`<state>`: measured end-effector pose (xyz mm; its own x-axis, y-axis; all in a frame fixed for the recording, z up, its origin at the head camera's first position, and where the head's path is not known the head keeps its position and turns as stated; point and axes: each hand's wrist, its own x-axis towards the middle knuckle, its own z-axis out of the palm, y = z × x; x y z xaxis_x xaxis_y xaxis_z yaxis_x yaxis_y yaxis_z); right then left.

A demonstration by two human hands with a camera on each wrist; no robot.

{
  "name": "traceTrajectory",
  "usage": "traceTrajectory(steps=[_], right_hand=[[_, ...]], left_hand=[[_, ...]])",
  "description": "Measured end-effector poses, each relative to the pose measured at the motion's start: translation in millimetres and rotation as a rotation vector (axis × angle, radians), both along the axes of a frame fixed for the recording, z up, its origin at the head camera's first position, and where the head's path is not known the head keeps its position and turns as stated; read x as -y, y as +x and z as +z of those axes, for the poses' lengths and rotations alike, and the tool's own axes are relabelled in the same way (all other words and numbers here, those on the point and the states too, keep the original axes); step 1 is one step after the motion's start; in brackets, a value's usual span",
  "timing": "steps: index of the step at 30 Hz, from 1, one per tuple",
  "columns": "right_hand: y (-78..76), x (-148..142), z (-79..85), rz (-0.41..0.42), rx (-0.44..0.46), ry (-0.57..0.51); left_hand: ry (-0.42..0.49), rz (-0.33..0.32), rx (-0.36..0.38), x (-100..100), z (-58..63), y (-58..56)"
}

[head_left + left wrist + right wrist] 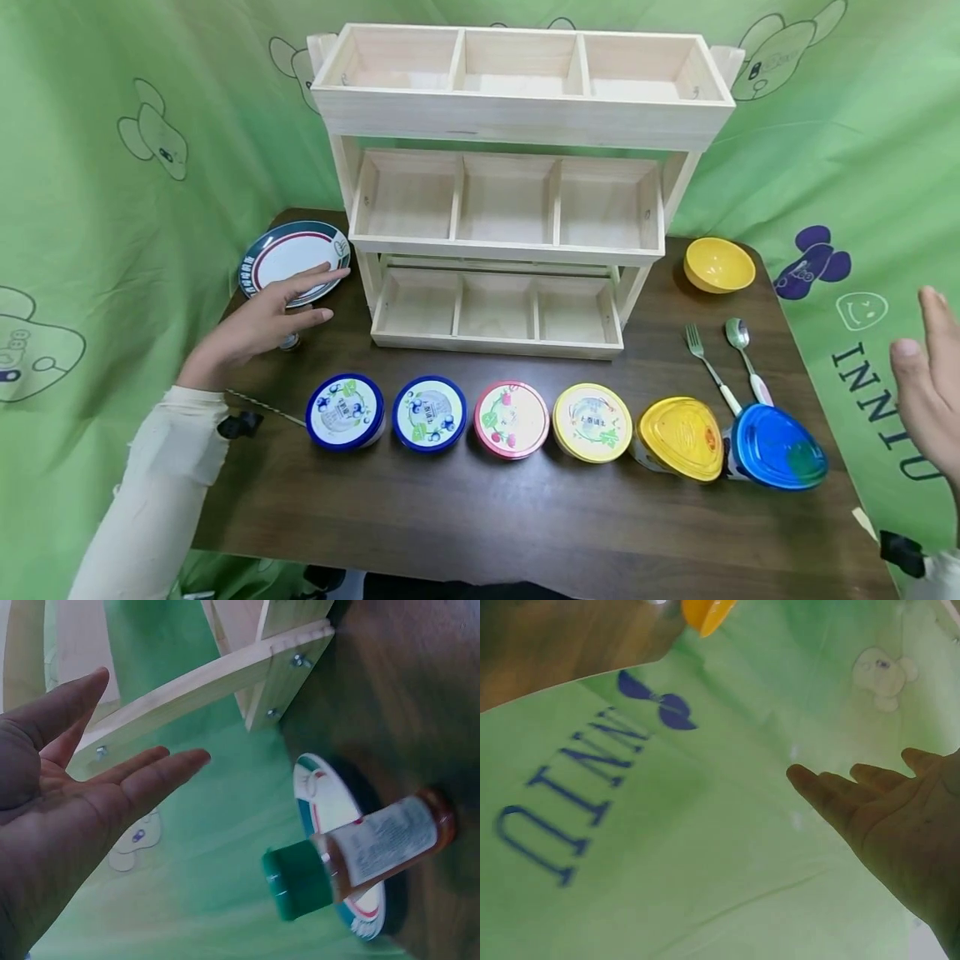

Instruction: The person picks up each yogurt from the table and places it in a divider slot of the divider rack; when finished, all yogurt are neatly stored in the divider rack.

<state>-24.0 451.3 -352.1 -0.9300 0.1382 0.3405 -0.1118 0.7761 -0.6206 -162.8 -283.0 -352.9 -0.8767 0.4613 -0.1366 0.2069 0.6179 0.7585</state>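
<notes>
My left hand (258,329) hovers with fingers spread at the table's left side, holding nothing. In the left wrist view, a bottle with a green cap (300,879) and a white label stands near that hand, apart from it. The head view hides most of this bottle below the hand. Behind it lies a round plate (296,254) with a dark green rim and a red ring, partly covered by my fingers. Far to the right, past the table edge, my right hand (930,387) is raised with straight fingers and touches nothing.
A three-tier wooden rack (517,117) with divided trays stands at the back. Along the front runs a row of lidded tubs, including a pink-lidded one (512,419) and a blue-lidded one (778,447). A yellow bowl (718,265), fork (708,367) and spoon (747,358) lie right.
</notes>
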Motion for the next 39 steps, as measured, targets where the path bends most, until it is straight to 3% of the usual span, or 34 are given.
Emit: traceTrajectory(steps=[4, 11, 19, 26, 32, 39], right_hand=[[16.9, -12.6, -20.1, -0.015, 0.018, -0.093], [60.1, 1.6, -45.3, -0.072, 0.099, -0.241], [95.2, 19.2, -65.8, -0.103, 0.177, -0.280], [104.2, 24.9, -85.1, 0.026, 0.096, -0.576], [104.2, 35.3, -94.3, 0.041, 0.088, -0.761], [110.4, 51.2, -99.6, -0.092, 0.168, -0.618]], left_hand=[[0.064, 0.006, 0.056, -1.4, -12.4, -0.4], [0.096, 0.036, 0.154, -9.0, -34.3, -1.3], [0.106, 0.051, 0.237, -18.2, -50.1, -5.9], [0.053, 0.064, 0.271, -23.5, -59.1, -10.0], [0.010, 0.085, 0.292, -26.5, -64.2, -13.0], [0.009, 0.083, 0.288, -25.9, -71.3, -13.8]])
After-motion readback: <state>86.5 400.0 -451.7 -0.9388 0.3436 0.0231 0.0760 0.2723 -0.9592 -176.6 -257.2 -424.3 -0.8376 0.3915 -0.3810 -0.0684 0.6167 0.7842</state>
